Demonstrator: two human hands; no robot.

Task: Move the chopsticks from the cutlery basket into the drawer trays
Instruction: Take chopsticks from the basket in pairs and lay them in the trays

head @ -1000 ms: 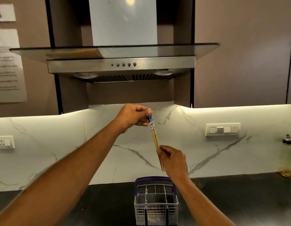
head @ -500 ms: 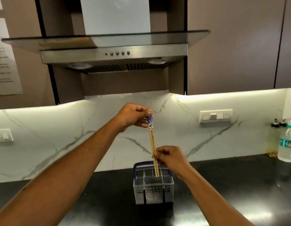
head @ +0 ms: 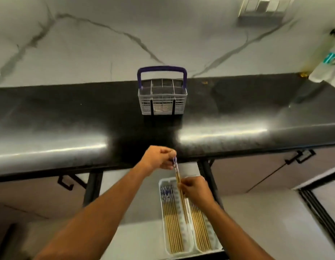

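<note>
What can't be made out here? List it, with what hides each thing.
All from the head view:
- Right tray: its far end is covered by the right hand.
- Held chopsticks: how many there are; motion blur merges them.
- Cutlery basket: whether any chopsticks remain inside; the mesh walls and blur obscure it.
- Left hand: its fingertips cover the chopsticks' patterned tops.
- Bottle: cut off by the right edge, label unreadable.

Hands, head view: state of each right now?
Left hand: shut, pinching the patterned top of the chopsticks.
Right hand: shut on the same chopsticks lower down, above the drawer trays.
</note>
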